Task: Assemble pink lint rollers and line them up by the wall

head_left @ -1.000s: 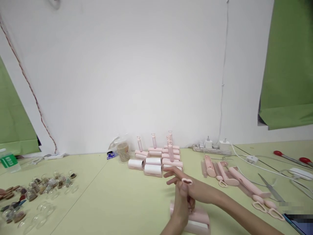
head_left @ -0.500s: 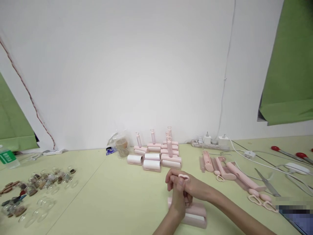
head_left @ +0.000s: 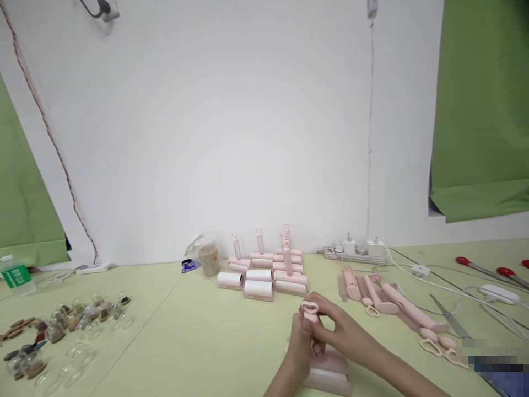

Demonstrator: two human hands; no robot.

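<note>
A pink lint roller [head_left: 328,368] with a white roll lies on the table right in front of me. Its upright handle is mostly hidden by my hands, and a pink heart-shaped loop [head_left: 309,309] shows at the top. My left hand [head_left: 301,339] is wrapped round the handle below the loop. With fingers closed at the loop's base, my right hand [head_left: 326,317] grips the top of the handle. Farther back stand several pink lint rollers [head_left: 289,278], some with upright handles. White paper rolls [head_left: 258,289] sit at their front left.
Loose pink roller parts [head_left: 407,306] with heart loops lie at right, near scissors [head_left: 448,314] and white cables. A power strip [head_left: 353,256] runs along the wall. Small glass domes [head_left: 78,317] spread at left. A bagged cup [head_left: 209,262] stands at the back.
My right hand has shifted from lying over the top of the loop to gripping at its base, so the heart loop shows more fully. The camera view has tilted up slightly.
</note>
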